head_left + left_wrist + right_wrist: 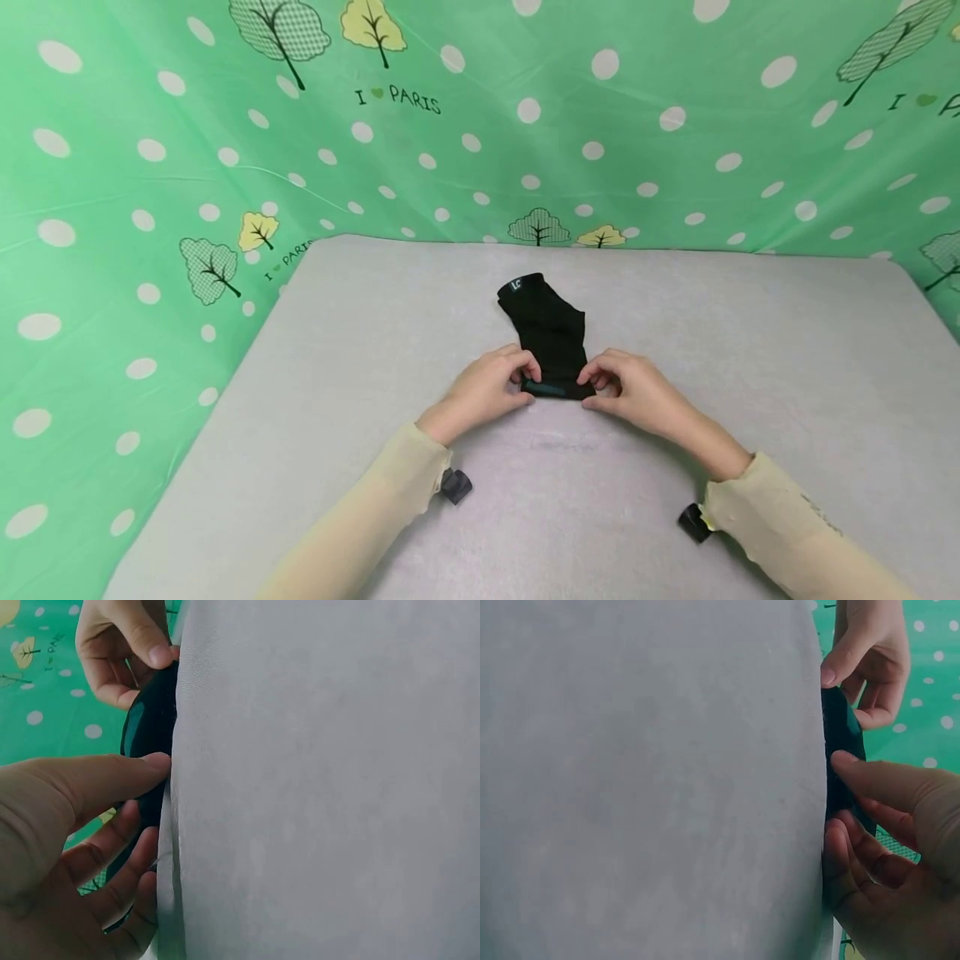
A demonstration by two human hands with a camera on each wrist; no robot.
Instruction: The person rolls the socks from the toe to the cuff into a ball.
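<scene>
A black ankle support sleeve (pixel 551 329) lies flat on the grey table, bent in the middle, with a small white logo at its far end. Its near end has a dark teal strip along the edge. At the near left corner my left hand (pixel 491 387) pinches the cloth between thumb and fingers. My right hand (pixel 633 390) pinches the near right corner likewise. In the left wrist view, the left thumb (pixel 112 780) presses on the sleeve's edge (pixel 154 712). The right wrist view has the right thumb (pixel 885 780) on the same edge.
The grey tabletop (pixel 337 400) extends around the sleeve on all sides. Behind and to the left hangs a green curtain (pixel 420 175) with white dots and trees. Small black devices (pixel 456 486) stick out beneath both beige sleeve cuffs.
</scene>
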